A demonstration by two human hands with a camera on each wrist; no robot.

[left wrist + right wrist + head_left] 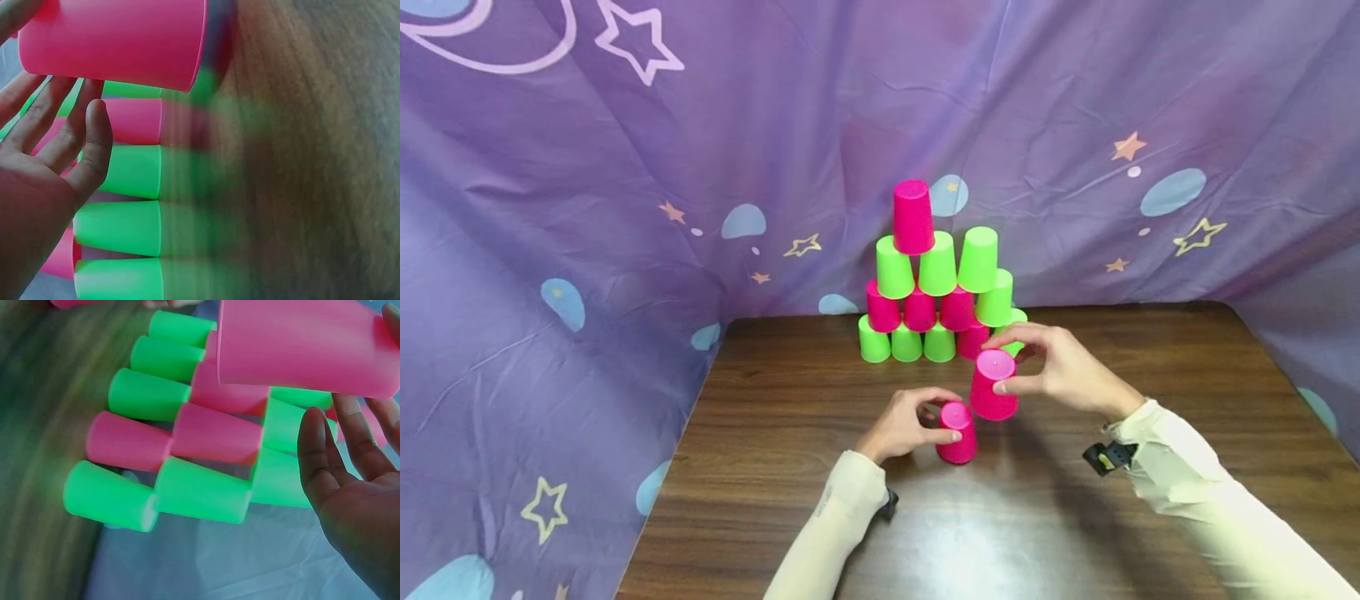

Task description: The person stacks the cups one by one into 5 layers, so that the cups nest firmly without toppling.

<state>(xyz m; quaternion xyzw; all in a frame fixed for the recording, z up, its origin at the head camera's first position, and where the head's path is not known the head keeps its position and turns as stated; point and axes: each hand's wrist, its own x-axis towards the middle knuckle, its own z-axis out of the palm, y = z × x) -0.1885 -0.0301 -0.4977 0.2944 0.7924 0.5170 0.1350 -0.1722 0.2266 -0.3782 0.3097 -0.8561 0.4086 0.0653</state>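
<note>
My left hand (pixel 910 423) pinches an upside-down pink cup (pixel 957 435) between thumb and fingers, low over the table in front of the stack. Up and to the right, my right hand (pixel 1060 371) grips a second inverted pink cup (pixel 994 392), held above the tabletop. Behind both stands a pyramid of inverted green and pink cups. A single pink cup (pixel 913 218) sits on top at the left, over a row of green cups (pixel 937 265). In the right wrist view, the held pink cup (pixel 300 347) covers part of the stack.
The dark wooden table (pixel 775 417) carries everything. Close behind the pyramid hangs a purple curtain (pixel 1037 150) with stars and blue shapes. The pyramid's lower right end, with a green cup (pixel 1017 321), lies near my right fingers.
</note>
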